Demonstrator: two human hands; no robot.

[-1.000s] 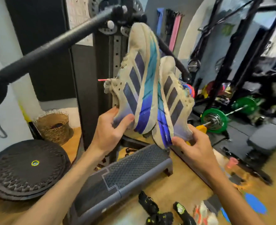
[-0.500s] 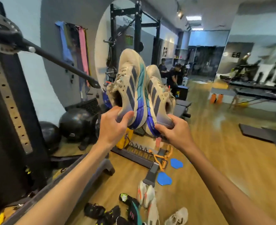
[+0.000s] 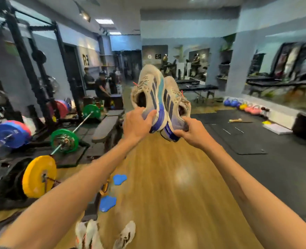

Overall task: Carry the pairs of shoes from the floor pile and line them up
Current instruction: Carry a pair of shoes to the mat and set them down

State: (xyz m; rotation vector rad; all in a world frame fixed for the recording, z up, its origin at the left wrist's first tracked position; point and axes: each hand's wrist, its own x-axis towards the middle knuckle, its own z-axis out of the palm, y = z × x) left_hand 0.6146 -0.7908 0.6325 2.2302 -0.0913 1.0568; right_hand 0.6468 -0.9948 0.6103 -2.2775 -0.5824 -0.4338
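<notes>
Swung from rack toward open wood floor (image 3: 166, 186), left hand (image 3: 136, 125) and right hand (image 3: 191, 133) each gripping one shoe (image 3: 154, 97) heel, pair (image 3: 177, 106) mid-carry, lining-up pending.

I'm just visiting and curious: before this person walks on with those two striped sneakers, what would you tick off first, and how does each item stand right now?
1. Left hand has a grip on the left sneaker at its heel: ok.
2. Right hand has a grip on the right sneaker at its heel: ok.
3. Both sneakers are held up off the wooden floor, toes up, soles facing each other: ok.
4. Floor straight ahead is free of obstacles: ok, though blurred.
5. White shoes lie near the feet, a possible trip risk: not ok.
6. Where the line of shoes goes: cannot tell.
</notes>
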